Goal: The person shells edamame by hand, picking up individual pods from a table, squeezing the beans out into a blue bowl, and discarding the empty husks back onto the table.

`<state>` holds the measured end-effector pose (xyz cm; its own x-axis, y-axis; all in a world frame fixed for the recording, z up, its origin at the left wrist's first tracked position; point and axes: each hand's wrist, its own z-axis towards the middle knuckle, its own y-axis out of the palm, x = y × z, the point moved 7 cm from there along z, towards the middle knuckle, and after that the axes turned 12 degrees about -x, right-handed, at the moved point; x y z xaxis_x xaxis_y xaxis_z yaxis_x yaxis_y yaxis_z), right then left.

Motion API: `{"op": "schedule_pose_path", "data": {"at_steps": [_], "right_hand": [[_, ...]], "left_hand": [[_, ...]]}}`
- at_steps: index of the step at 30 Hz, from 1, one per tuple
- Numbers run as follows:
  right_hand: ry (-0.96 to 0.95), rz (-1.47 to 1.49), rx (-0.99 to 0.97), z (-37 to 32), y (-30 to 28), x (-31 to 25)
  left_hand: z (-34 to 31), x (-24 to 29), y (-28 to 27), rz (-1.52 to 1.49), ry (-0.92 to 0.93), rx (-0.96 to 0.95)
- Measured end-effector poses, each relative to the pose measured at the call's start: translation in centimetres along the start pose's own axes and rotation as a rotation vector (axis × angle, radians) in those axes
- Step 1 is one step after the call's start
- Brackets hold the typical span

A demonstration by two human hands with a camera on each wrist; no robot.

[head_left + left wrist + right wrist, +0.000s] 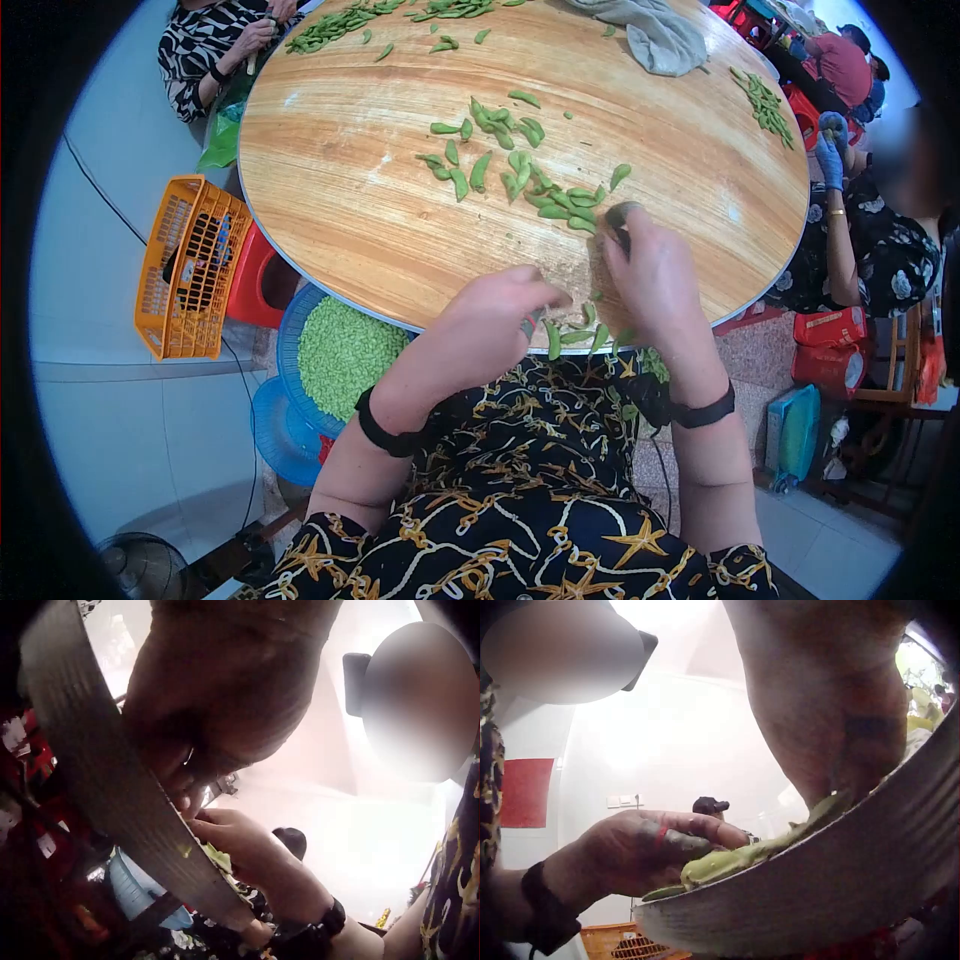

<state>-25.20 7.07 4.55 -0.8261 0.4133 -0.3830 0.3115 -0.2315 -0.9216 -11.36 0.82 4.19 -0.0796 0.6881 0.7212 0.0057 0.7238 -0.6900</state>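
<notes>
My left hand [495, 315] is low over the near table edge, index finger stretched out and thumb beneath it. In the right wrist view this left hand [641, 844] has its relaxed fingers beside green soybean pods [727, 862] along the rim. My right hand [655, 270] bends down onto the wooden table [380, 220], its dark-tipped fingers right at the near end of a pile of soybean pods [570, 205]. I cannot tell if it pinches a pod. Several loose pods [590, 330] lie between and below the hands.
A blue basket of shelled green beans [350, 355] stands below the table at left, near an orange crate [190, 270] and a red stool [258, 285]. More pods [335, 25] and a grey cloth [660, 40] lie farther back. A gloved person [835, 190] sits at right.
</notes>
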Motion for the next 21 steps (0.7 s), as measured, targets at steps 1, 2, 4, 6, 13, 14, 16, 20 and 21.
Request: {"op": "schedule_pose_path", "data": {"at_steps": [1,2,4,6,13,14,16,20,21], "right_hand": [[0.013,0.027,0.026,-0.3,-0.2,0.5],[0.018,0.029,0.025,-0.4,-0.2,0.6],[-0.042,0.043,0.044,-0.6,-0.1,-0.3],[-0.040,-0.038,0.011,-0.1,0.8,-0.8],[-0.163,0.264,-0.017,-0.8,0.2,-1.6],[-0.178,0.377,-0.097,-1.1,0.0,-2.2],[-0.180,0.361,-0.100,-1.3,-0.1,-2.3],[-0.077,0.885,-0.109,-1.3,0.9,-1.0],[-0.084,0.876,-0.105,-1.5,0.8,-1.3]], "left_hand": [[0.1,-0.3,0.3,0.001,0.000,-0.003],[-0.1,-1.0,0.0,-0.101,0.020,0.137],[-0.3,-0.9,-0.7,-0.201,0.039,0.275],[-0.2,-0.6,-1.6,-0.239,-0.050,0.344],[0.8,0.5,-1.9,0.017,-0.018,0.519],[1.0,0.3,-1.5,0.088,0.036,0.509],[1.2,0.4,-1.5,0.125,0.057,0.463],[0.3,-0.9,-2.2,-0.297,-0.097,0.494],[0.3,-1.2,-1.8,-0.297,-0.087,0.502]]}}
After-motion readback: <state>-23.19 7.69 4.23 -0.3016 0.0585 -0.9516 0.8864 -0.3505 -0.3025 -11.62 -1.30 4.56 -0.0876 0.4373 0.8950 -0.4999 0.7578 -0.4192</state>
